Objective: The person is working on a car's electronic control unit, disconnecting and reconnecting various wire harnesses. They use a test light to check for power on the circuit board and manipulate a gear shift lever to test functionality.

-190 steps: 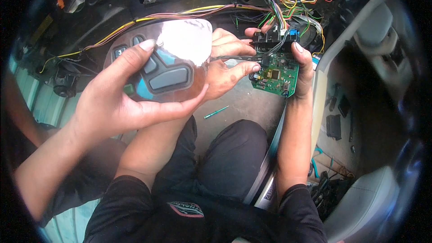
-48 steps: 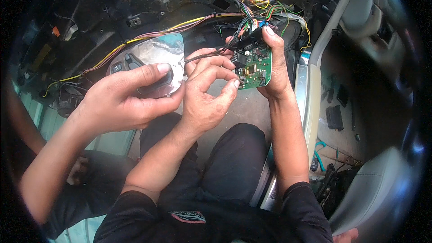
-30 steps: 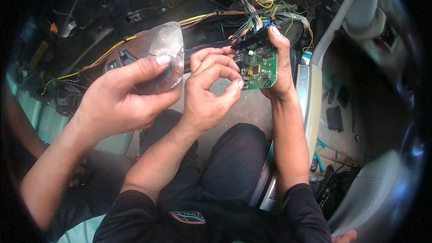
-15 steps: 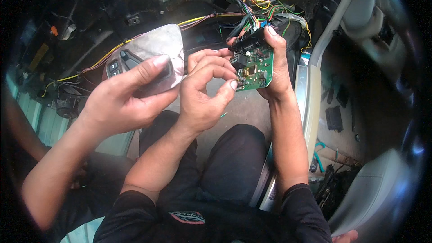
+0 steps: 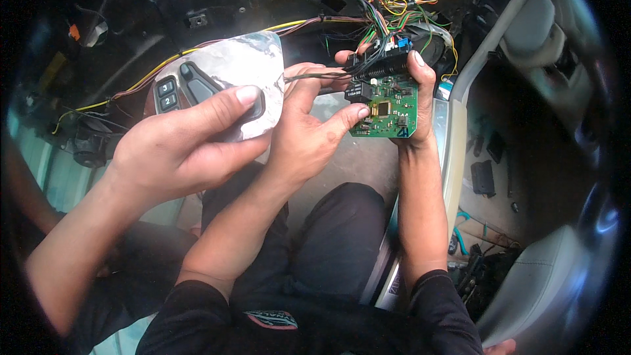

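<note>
Circuit board (image 5: 396, 106) looks light, stiff and kinda fragile, so I'd stick to its edges, right where left hand (image 5: 307, 133) and right hand (image 5: 422, 106) grip it.

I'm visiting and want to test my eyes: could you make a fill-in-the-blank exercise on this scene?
The wearer's bare right hand grips the green, roughly square circuit board along its ____ edge.
Over the board's front lies the ____ of the wearer's bare left hand.
A co-worker's bare hand holds a shiny, flat panel with dark grey buttons to the ____ of the board.

Missing words: right; thumb; left.
</note>
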The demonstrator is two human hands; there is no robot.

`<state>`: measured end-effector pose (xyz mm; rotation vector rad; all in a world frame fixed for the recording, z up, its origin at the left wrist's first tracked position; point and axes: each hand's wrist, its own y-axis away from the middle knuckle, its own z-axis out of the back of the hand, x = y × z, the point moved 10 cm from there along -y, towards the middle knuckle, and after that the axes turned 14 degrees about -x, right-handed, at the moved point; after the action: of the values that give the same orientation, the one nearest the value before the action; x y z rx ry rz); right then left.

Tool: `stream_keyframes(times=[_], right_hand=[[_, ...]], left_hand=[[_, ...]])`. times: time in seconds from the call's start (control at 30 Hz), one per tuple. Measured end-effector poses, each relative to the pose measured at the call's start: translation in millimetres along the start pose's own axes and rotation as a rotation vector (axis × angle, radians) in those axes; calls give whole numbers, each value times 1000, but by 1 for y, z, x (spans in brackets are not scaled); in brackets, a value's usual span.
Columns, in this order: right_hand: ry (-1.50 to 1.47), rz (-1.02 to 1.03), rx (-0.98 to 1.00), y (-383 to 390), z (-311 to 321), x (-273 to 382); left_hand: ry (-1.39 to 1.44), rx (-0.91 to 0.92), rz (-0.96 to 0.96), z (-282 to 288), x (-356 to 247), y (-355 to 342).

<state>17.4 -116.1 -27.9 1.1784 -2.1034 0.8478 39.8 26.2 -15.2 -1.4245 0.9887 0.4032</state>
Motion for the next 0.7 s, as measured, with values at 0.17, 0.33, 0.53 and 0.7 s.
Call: stream_keyframes(times=[0.17, 0.33, 0.53, 0.7], right_hand=[[-31, -2, -10, 2, -2, 2], [-7, -4, 35, 0, -4, -1], [-105, -13, 52, -1, -2, 3], [-95, -20, 64, 0, -1, 1]], left_hand=[[-204, 71, -219, -7, -14, -3], [-231, 36, -304, -11, -22, -7], [-17, 2, -237, -9, -12, -3], [-18, 23, -217, -11, -6, 0]])
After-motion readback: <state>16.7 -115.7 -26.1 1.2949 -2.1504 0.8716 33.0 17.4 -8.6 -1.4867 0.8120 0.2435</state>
